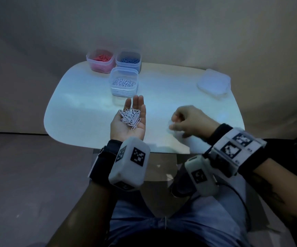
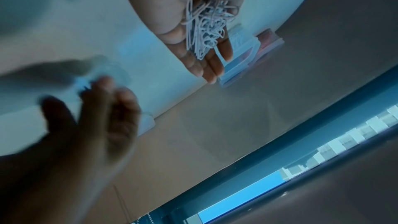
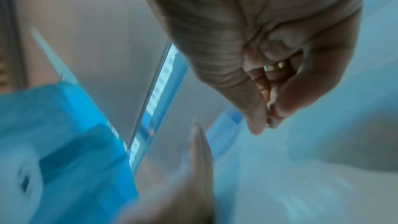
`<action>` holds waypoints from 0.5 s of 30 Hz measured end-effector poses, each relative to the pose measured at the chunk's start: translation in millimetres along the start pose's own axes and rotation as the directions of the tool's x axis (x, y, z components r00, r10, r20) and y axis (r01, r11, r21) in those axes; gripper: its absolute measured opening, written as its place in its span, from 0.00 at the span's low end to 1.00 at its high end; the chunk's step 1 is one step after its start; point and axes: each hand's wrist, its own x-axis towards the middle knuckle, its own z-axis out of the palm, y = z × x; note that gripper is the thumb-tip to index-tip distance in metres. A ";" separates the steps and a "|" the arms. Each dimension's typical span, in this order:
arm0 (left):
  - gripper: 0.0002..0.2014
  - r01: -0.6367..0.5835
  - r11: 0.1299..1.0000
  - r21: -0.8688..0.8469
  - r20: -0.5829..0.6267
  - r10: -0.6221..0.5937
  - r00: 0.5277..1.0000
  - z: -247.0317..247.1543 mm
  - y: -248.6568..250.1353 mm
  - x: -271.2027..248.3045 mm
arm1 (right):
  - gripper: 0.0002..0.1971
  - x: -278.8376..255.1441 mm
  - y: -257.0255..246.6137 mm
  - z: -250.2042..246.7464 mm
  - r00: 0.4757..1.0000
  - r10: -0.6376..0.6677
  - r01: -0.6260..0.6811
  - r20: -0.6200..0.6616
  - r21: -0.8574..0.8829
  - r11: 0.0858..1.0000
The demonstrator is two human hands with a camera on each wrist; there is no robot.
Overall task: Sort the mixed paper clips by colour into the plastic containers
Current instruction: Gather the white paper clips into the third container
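Observation:
My left hand (image 1: 122, 128) is held palm up over the white table (image 1: 83, 104), fingers straight, with a heap of white paper clips (image 1: 130, 118) lying in the palm. The left wrist view shows the same heap of clips (image 2: 204, 30) on the palm (image 2: 170, 13). A clear container of white clips (image 1: 123, 81) stands just beyond the fingertips. Behind it are a container of red clips (image 1: 100, 60) and one of blue clips (image 1: 128, 59). My right hand (image 1: 188, 119) hovers low over the table to the right, blurred. Its fingers are curled, with the thumb pinching small pale clips (image 3: 271, 104).
A stack of clear plastic lids (image 1: 214, 83) lies at the table's far right. The table's rounded front edge is near my lap. Beige walls surround the table on all sides.

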 end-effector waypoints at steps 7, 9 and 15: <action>0.30 0.014 0.996 0.085 0.013 -0.015 1.000 -1.1 -8.4 5.0 | 0.05 15.5 -71.9 9.8 0.949 -0.311 0.309 -0.061 -0.038 0.950; 0.33 0.019 0.979 0.201 0.017 -0.022 1.000 -0.9 -8.3 6.5 | 0.06 22.7 -77.6 22.5 0.945 -0.325 0.311 -0.031 -0.222 0.924; 0.35 -0.009 0.996 0.087 0.038 0.006 0.999 9.1 10.8 8.5 | 0.08 45.2 -86.3 6.4 0.857 -0.365 0.357 -0.362 -0.093 0.930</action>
